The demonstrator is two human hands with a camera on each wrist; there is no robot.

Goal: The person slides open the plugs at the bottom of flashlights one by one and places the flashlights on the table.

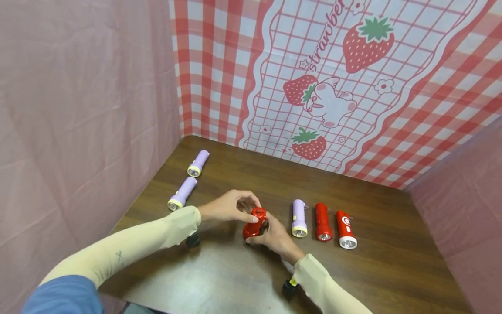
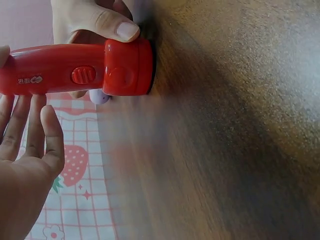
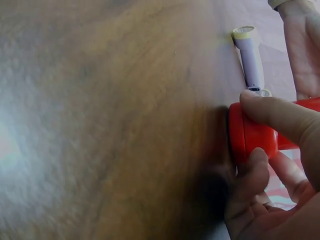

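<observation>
Both hands hold a red flashlight (image 1: pixel 251 230) upright, lens end down close over the table, tail end up. My left hand (image 1: pixel 227 207) holds the tail end, thumb on one side and fingertips along the other in the left wrist view. Around the wide head, my right hand (image 1: pixel 276 237) wraps its thumb and curled fingers, seen close up in the right wrist view. An oval ribbed switch (image 2: pixel 83 75) and a small white logo show on the flashlight's body. The lens is hidden underneath.
Right of the hands lie a lilac flashlight (image 1: pixel 298 216), a plain red flashlight (image 1: pixel 322 221) and a red-and-white flashlight (image 1: pixel 345 229). Two lilac flashlights lie at left, one nearer (image 1: pixel 184 192), one farther (image 1: pixel 199 161). A strawberry-print cloth (image 1: pixel 270 109) hangs behind the wooden table (image 1: pixel 376 209).
</observation>
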